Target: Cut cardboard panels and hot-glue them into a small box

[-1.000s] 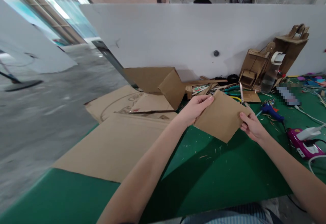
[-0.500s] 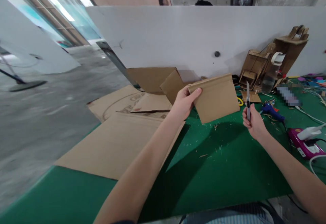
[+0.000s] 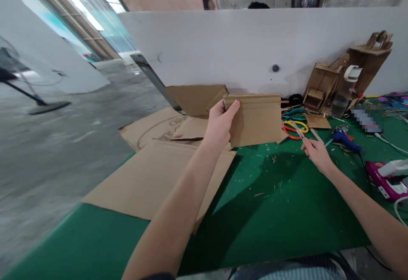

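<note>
Raised above the green table, a rectangular cardboard piece [image 3: 256, 120] is gripped at its upper left corner by my left hand [image 3: 220, 123], thumb on the front face. A folded strip runs along the piece's top edge. To the right, my right hand [image 3: 315, 152] is closed on a utility knife [image 3: 298, 130], whose blade points up and left, in front of scissors with red and yellow handles [image 3: 302, 126]. A large cardboard sheet [image 3: 153, 178] lies under my left forearm, with more cardboard [image 3: 143, 129] behind it.
A blue glue gun [image 3: 347, 141], a water bottle [image 3: 342, 93], a phone [image 3: 366, 120] and a magenta power strip [image 3: 387, 184] are on the right. Wooden-looking structures [image 3: 366, 67] lean near the white partition [image 3: 207, 46]. Scraps dot the green table [image 3: 280, 216].
The cardboard piece has moved left and turned more level. The knife has tilted left from upright and lowered toward the scissors. The view has shifted slightly.
</note>
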{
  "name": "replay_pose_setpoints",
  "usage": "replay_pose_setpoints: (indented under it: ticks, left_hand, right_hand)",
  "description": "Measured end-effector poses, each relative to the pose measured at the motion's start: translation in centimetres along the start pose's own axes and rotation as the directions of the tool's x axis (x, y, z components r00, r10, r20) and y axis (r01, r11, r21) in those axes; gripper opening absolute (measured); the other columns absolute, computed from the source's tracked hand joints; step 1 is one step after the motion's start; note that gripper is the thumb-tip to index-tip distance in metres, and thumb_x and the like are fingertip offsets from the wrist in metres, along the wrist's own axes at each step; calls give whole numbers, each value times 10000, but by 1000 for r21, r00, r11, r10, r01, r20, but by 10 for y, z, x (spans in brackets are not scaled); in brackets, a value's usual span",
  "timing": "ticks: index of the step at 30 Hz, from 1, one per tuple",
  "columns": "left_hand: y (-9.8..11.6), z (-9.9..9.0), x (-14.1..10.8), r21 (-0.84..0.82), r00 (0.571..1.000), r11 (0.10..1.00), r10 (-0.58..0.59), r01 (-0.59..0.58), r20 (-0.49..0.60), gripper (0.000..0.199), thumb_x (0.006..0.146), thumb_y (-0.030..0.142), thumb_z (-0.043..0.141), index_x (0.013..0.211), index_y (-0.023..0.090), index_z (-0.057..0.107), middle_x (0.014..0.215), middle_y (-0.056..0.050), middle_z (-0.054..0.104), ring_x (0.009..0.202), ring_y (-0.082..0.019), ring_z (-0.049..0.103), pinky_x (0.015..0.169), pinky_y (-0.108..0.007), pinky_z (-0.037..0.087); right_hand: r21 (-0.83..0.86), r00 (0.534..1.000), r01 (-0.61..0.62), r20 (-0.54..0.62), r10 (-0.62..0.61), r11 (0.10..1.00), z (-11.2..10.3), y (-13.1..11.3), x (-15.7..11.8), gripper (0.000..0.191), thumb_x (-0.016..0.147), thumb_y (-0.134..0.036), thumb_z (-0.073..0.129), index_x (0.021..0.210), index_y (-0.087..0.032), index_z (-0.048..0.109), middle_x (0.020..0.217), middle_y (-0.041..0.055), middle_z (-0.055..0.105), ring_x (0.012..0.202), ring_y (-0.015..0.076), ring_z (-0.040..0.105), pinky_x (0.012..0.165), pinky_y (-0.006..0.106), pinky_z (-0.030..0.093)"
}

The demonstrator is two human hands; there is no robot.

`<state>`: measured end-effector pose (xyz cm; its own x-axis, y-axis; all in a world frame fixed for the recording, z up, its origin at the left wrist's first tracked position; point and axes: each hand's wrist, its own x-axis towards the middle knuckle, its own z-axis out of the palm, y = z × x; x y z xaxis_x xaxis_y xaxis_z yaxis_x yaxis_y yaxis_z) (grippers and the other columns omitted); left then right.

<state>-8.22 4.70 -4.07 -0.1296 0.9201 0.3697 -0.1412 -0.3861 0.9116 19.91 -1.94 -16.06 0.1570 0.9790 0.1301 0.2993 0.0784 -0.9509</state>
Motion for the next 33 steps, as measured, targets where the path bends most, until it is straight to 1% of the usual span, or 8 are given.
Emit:
replay_pose_setpoints:
  ticks: [4,10,13,16,20,27,29,33]
  left_hand:
    - [4,0,1,-20,999,999,-30,29,-44,284,665,407,792,813,196,672,832,-38,701,822,-181,649,740,-286,521]
    - [1,-2,2,-26,992,994,-105,103,-74,303,635,404,798,799,199,647,841,-52,697,835,-209,652,696,-299,531]
    - [4,-5,6,-67,983,993,-110,101,-146,267,635,375,786,785,214,635,839,-44,693,828,-208,653,680,-292,534]
    - [10,-6,12,-147,954,986,-114,76,-276,193,647,297,753,745,226,603,785,-17,677,780,-190,646,660,-285,529]
    - [19,-7,18,-241,918,970,-122,30,-378,175,634,166,692,656,215,526,711,5,631,688,-153,615,606,-264,496]
    - [20,-10,16,-249,943,968,-84,1,-321,134,642,196,707,683,201,580,757,-14,644,720,-155,618,669,-282,518]
    - [19,-11,16,-259,941,966,-72,-18,-332,155,646,224,719,701,198,577,763,-5,642,710,-143,610,676,-285,519]
    - [13,-15,18,-241,934,971,-78,-8,-347,238,648,260,749,713,220,524,795,14,651,732,-145,618,642,-269,508]
  right_hand:
    - [35,992,35,120,-39,999,2,0,-3,291,864,-484,507,870,-216,621,667,-26,536,519,123,433,492,254,325]
    - [-254,969,207,185,-163,945,3,-10,-6,251,933,-348,367,865,-219,571,672,-10,500,603,168,478,612,302,390]
    - [-320,965,243,177,-194,916,5,-9,-7,155,883,-215,375,887,-209,530,744,19,505,661,187,492,660,326,420]
    - [-345,955,275,204,-214,898,15,-9,-12,304,797,-107,402,1071,-157,525,906,77,536,807,212,524,786,364,456]
    - [-419,910,386,316,-267,822,42,-18,-12,568,751,-45,388,1317,-81,427,1070,149,535,985,251,511,932,415,448]
    - [-435,880,427,403,-252,793,122,-37,27,689,783,-14,394,1460,-80,289,1242,201,523,1097,240,534,986,395,430]
    - [-428,860,461,430,-274,778,139,-42,34,669,821,-70,434,1472,-85,282,1327,213,479,1209,262,473,1040,420,381]
    - [-474,815,548,487,-314,689,139,-54,37,635,892,-261,504,1482,-145,302,1427,173,428,1314,288,371,1082,444,316]
